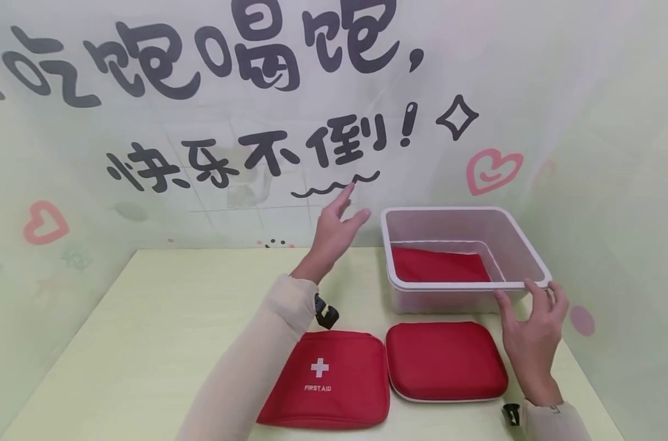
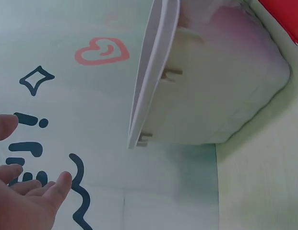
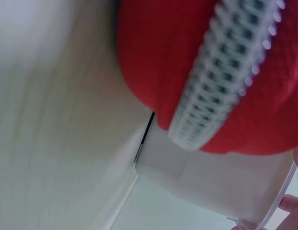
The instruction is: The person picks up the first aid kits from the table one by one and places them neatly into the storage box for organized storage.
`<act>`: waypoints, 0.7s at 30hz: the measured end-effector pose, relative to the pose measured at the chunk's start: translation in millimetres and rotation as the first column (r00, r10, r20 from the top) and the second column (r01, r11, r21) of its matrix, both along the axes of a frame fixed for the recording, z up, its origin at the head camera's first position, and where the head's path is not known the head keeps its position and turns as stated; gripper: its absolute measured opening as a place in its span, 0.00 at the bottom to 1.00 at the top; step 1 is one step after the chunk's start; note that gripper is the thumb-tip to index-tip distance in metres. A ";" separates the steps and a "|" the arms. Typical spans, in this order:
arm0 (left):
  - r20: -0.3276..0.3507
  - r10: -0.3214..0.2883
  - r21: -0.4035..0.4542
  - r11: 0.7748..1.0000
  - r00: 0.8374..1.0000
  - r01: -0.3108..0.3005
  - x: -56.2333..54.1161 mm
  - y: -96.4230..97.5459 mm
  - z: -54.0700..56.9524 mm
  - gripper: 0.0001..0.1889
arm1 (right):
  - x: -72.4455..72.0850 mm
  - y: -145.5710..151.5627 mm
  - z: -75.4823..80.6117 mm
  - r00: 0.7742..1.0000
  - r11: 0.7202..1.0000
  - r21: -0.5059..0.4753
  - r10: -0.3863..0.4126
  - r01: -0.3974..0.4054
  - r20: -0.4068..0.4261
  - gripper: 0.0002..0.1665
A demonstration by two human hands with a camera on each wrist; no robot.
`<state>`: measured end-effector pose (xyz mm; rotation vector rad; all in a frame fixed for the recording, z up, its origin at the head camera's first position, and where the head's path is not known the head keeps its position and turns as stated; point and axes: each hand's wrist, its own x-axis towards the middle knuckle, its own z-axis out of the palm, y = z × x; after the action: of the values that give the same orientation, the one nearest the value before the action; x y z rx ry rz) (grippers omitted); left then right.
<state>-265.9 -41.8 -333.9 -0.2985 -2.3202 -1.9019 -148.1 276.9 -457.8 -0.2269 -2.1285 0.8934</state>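
A translucent plastic bin (image 1: 450, 300) with a white rim stands at the back right, a flat red item (image 1: 439, 266) lying inside. My right hand (image 1: 532, 337) grips the rim at the bin's front right corner, thumb at the front edge and fingers over the corner. To the left of the bin, my left hand (image 1: 334, 236) hovers with fingers extended and nothing in it; the left wrist view shows it apart from the bin's side wall (image 2: 211, 96). In front of the bin lies a red zipped case (image 1: 447, 361), its pale zipper (image 3: 220, 72) close up in the right wrist view.
Left of the zipped case is a red first aid pouch (image 1: 334, 404) with a white cross, partly hidden by my left sleeve (image 1: 246, 367). A pale yellow table (image 1: 146, 331) carries everything. A printed white curtain-like wall (image 1: 201, 202) rises behind, with another side at the right.
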 end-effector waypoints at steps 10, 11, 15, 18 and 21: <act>-0.068 0.018 -0.130 0.991 0.998 -0.026 2.9 -28.4 -18.2 0.35 | 1.0 2.1 -2.9 1.000 1.000 0.011 0.002 -0.002 -0.003 0.34; -0.070 0.023 -0.142 0.989 0.997 -0.033 3.5 -32.4 -20.5 0.35 | 0.6 2.1 -3.2 1.000 1.000 0.012 0.002 -0.002 -0.005 0.34; -0.083 0.041 -0.176 0.983 0.996 -0.055 6.0 -49.5 -29.5 0.34 | -0.3 1.8 -3.7 1.000 1.000 0.019 0.004 -0.003 -0.010 0.34; -0.100 0.041 -0.215 0.975 0.994 -0.062 9.8 -62.3 -33.7 0.35 | -0.4 1.9 -3.0 1.000 1.000 0.023 0.003 -0.003 -0.014 0.34; -0.112 0.035 -0.257 0.964 0.993 -0.063 14.7 -74.0 -36.0 0.35 | -0.6 2.6 -2.1 1.000 1.000 0.031 0.001 -0.001 -0.017 0.35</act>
<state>-251.2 -115.8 -369.9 -0.3546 -2.4789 -1.5186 -148.7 279.5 -459.9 -0.2016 -2.1251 0.8597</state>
